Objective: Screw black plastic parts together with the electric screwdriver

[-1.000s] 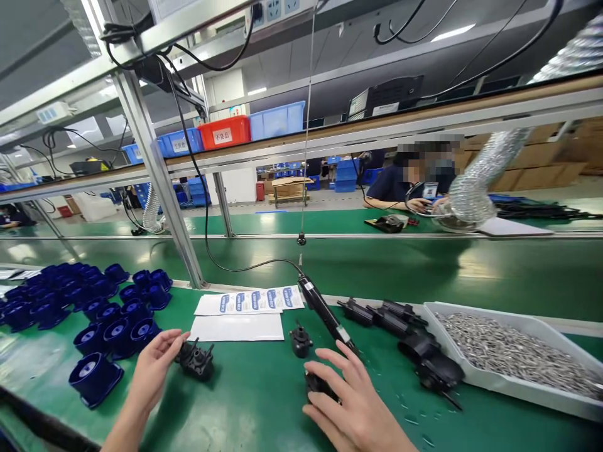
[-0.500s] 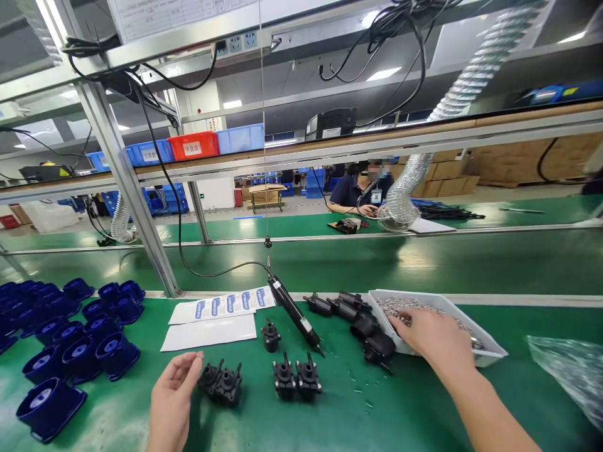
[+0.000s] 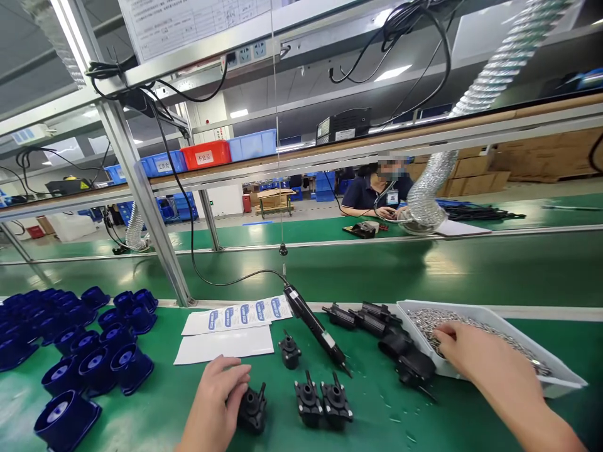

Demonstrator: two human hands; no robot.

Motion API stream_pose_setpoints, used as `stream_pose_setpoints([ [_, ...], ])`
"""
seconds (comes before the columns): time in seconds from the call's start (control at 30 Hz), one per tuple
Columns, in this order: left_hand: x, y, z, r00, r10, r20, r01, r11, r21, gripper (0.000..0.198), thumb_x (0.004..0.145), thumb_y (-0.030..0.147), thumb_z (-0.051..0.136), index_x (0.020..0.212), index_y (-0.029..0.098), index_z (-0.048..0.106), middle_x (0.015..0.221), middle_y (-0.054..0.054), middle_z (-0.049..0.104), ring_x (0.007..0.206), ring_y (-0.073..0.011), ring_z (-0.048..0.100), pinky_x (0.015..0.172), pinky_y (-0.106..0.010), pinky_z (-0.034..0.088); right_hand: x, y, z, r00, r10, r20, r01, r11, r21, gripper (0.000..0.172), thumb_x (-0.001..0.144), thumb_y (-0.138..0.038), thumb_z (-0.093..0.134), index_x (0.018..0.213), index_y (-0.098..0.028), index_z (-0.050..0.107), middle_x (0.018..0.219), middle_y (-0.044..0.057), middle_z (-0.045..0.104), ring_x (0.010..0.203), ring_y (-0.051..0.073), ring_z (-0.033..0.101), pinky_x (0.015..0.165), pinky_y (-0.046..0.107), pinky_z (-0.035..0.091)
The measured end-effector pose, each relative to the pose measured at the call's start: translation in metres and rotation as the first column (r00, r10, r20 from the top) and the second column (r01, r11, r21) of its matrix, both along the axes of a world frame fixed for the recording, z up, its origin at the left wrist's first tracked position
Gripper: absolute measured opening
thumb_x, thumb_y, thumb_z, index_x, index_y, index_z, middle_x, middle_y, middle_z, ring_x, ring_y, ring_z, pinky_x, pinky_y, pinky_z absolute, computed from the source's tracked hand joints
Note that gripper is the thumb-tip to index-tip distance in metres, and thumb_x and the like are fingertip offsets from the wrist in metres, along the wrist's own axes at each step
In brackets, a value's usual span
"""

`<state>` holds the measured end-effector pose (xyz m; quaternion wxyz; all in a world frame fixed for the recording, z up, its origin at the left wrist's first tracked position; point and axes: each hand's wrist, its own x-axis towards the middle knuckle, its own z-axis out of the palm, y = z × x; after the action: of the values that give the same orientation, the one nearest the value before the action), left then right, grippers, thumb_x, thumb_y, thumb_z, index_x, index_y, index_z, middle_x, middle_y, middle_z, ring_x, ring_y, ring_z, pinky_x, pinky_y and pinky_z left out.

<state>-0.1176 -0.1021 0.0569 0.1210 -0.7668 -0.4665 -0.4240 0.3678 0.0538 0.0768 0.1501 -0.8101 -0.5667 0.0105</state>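
My left hand is closed at a small black plastic housing with a central tube; the hand covers most of that piece. Right beside it stands a similar black housing with an upright spout. My right hand reaches into a white tray of small metal screws. Its thumb and fingertips are pinched together at the screws, and what they hold is hidden. Between the hands are two black housings with bright screws in their corners, and a single black housing farther back.
A black electric screwdriver on a cord lies slanted behind the housings. Black motor-like parts lie against the tray. Label sheets are at the back, dark blue cups at left. Across the bench sits another person.
My left hand has come in over the left one of the paired housings, which it now mostly covers. My right hand's fingers have drawn together in the screws. The view has shifted slightly.
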Motion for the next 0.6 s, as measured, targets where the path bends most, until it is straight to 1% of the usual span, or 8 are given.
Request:
stream_pose_setpoints([
  [0.1, -0.006, 0.006, -0.013, 0.995, -0.006, -0.097, 0.003, 1.0, -0.025, 0.023, 0.107, 0.023, 0.056, 0.12, 0.023, 0.074, 0.098, -0.008, 0.083, 0.103, -0.0275, 0.08, 0.098, -0.045, 0.068, 0.015, 0.011, -0.016, 0.999, 0.05, -0.016, -0.047, 0.984, 0.173, 0.026, 0.099, -0.026, 0.062, 0.083, -0.025, 0.083, 0.085, 0.018, 0.078, 0.067, 0.034, 0.07, 0.057, 0.041, 0.04],
  [0.17, -0.014, 0.01, -0.02, 0.987, -0.023, -0.16, 0.015, 0.999, -0.05, 0.024, 0.103, 0.017, 0.06, 0.122, 0.024, 0.073, 0.101, -0.007, 0.084, 0.105, -0.0274, 0.08, 0.103, -0.048, 0.066, 0.023, 0.017, -0.026, 0.995, 0.092, -0.034, -0.08, 0.961, 0.266, 0.02, 0.091, -0.028, 0.068, 0.079, -0.025, 0.083, 0.082, 0.019, 0.077, 0.06, 0.033, 0.068, 0.054, 0.042, 0.038],
  [0.23, -0.021, 0.014, -0.026, 0.979, -0.053, -0.198, 0.042, 0.997, -0.061, 0.027, 0.1, 0.013, 0.064, 0.123, 0.024, 0.072, 0.106, -0.006, 0.084, 0.106, -0.026, 0.08, 0.106, -0.045, 0.064, 0.026, 0.02, -0.031, 0.995, 0.083, -0.046, -0.065, 0.952, 0.299, 0.019, 0.09, -0.028, 0.067, 0.081, -0.025, 0.083, 0.089, 0.019, 0.078, 0.063, 0.033, 0.067, 0.056, 0.044, 0.04],
  [0.37, -0.028, 0.019, -0.035, 0.974, -0.132, -0.186, 0.128, 0.991, -0.032, 0.04, 0.094, 0.008, 0.069, 0.129, 0.027, 0.073, 0.1, -0.004, 0.085, 0.104, -0.0244, 0.081, 0.109, -0.039, 0.062, 0.021, 0.015, -0.033, 0.999, 0.028, -0.042, -0.015, 0.959, 0.283, 0.02, 0.094, -0.029, 0.061, 0.089, -0.026, 0.081, 0.103, 0.015, 0.078, 0.079, 0.034, 0.068, 0.066, 0.046, 0.046],
  [0.43, -0.025, 0.017, -0.041, 0.98, -0.134, -0.145, 0.132, 0.991, -0.023, 0.045, 0.093, 0.005, 0.068, 0.131, 0.029, 0.073, 0.098, -0.003, 0.085, 0.103, -0.0241, 0.082, 0.114, -0.041, 0.058, 0.013, 0.006, -0.029, 0.999, 0.051, -0.002, -0.047, 0.932, 0.359, 0.023, 0.094, -0.032, 0.057, 0.091, -0.027, 0.078, 0.102, 0.012, 0.078, 0.086, 0.035, 0.069, 0.067, 0.046, 0.046],
  [0.5, -0.018, 0.012, -0.049, 0.994, -0.095, -0.05, 0.094, 0.995, -0.03, 0.044, 0.096, 0.004, 0.063, 0.129, 0.032, 0.074, 0.095, -0.002, 0.085, 0.105, -0.025, 0.081, 0.123, -0.048, 0.049, -0.002, -0.006, -0.021, 0.989, 0.116, 0.089, -0.145, 0.842, 0.519, 0.028, 0.097, -0.037, 0.05, 0.092, -0.027, 0.076, 0.099, 0.011, 0.078, 0.09, 0.035, 0.069, 0.067, 0.047, 0.047],
  [0.53, -0.013, 0.009, -0.053, 0.997, -0.071, 0.009, 0.071, 0.996, -0.044, 0.043, 0.099, 0.004, 0.06, 0.128, 0.033, 0.075, 0.094, -0.002, 0.084, 0.107, -0.026, 0.081, 0.127, -0.053, 0.043, -0.013, -0.013, -0.015, 0.975, 0.162, 0.149, -0.22, 0.766, 0.604, 0.031, 0.1, -0.04, 0.047, 0.093, -0.026, 0.074, 0.097, 0.012, 0.078, 0.091, 0.035, 0.069, 0.069, 0.047, 0.049],
  [0.6, -0.004, 0.003, -0.057, 0.993, -0.035, 0.114, 0.045, 0.995, -0.087, 0.043, 0.103, 0.006, 0.054, 0.126, 0.035, 0.077, 0.093, -0.003, 0.084, 0.113, -0.0281, 0.079, 0.13, -0.062, 0.035, -0.041, -0.028, -0.001, 0.921, 0.274, 0.278, -0.389, 0.575, 0.72, 0.033, 0.107, -0.042, 0.045, 0.097, -0.024, 0.071, 0.095, 0.012, 0.076, 0.09, 0.032, 0.07, 0.078, 0.046, 0.052],
])
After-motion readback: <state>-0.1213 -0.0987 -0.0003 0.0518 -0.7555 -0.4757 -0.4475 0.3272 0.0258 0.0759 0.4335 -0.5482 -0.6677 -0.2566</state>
